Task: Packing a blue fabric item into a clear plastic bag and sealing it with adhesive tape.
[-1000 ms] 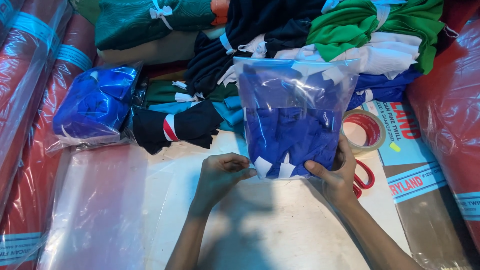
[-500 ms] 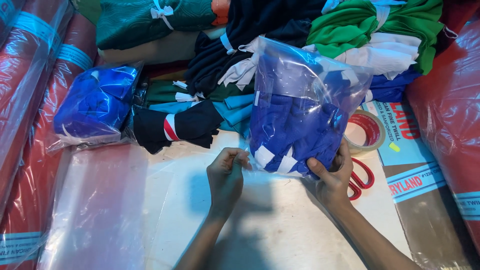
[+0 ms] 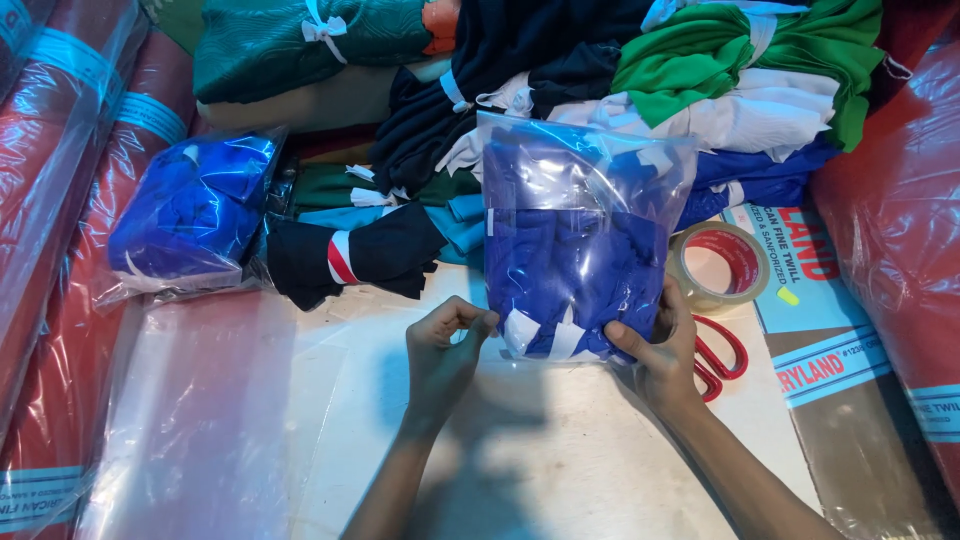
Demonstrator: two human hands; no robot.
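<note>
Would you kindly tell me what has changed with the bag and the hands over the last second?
The clear bag of blue cloth, tilted half a second ago, stands upright again. The left hand has moved to its bottom left corner, pinching it. The right hand still grips the bottom right. The tape roll and scissors stayed put.

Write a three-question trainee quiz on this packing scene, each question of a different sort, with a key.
1. True or false: the right hand grips the bottom corner of the clear plastic bag of blue cloth.
2. What lies just right of that bag? A) brown roll of packing tape B) a stapler C) a ruler
3. Fill in: the red-handled ______ lie beside the right hand.

Key: 1 true; 2 A; 3 scissors. The left hand pinches the bag's lower left corner.
</note>
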